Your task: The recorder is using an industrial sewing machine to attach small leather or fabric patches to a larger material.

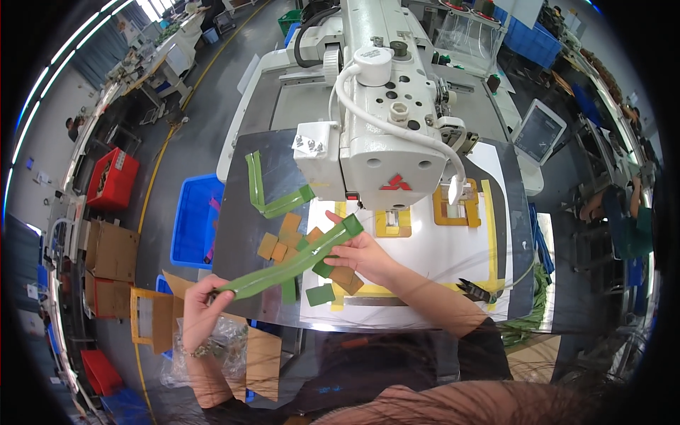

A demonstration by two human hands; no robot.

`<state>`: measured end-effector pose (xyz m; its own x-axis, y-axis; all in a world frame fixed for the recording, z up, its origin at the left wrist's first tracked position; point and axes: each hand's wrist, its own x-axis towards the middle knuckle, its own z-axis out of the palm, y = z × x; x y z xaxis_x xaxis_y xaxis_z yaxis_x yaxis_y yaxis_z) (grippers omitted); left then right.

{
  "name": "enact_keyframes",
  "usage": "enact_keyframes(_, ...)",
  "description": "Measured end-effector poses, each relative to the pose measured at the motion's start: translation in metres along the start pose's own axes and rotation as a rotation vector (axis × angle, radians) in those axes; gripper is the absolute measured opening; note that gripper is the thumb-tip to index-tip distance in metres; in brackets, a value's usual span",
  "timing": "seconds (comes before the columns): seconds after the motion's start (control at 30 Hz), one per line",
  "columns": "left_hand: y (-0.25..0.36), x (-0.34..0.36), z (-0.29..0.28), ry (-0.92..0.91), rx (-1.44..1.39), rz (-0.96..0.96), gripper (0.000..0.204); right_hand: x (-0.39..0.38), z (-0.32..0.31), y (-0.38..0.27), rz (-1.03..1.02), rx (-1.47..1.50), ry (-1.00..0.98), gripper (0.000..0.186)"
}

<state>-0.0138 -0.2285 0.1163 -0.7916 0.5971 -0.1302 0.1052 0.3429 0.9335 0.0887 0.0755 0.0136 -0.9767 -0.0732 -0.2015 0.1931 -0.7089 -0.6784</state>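
A long green fabric strip, with a pale line running along its middle, is stretched slantwise between my hands above the worktable. My left hand is closed on its lower left end. Near the upper right end, the fingers of my right hand hold the strip, partly hidden behind it. Below the strip and beside my right hand lie several brown patches and green patches. A second green strip, bent into an L, rests on the dark tabletop farther back.
A white industrial sewing machine stands over the table. Yellow-edged frames lie on the white sheet at right, with black-handled snips nearby. A blue bin is at left; a touchscreen stands at right.
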Motion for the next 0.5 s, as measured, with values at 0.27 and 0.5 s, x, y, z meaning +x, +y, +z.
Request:
enact_keyframes(0.27,0.000,0.053,-0.042,0.183,0.085,0.183,0.006,0.004,-0.008,0.006,0.031,0.141,0.025,0.066)
enact_keyframes(0.5,-0.019,0.091,-0.059,0.250,0.095,0.144,0.006,-0.003,-0.012,0.001,0.013,0.274,0.003,0.068)
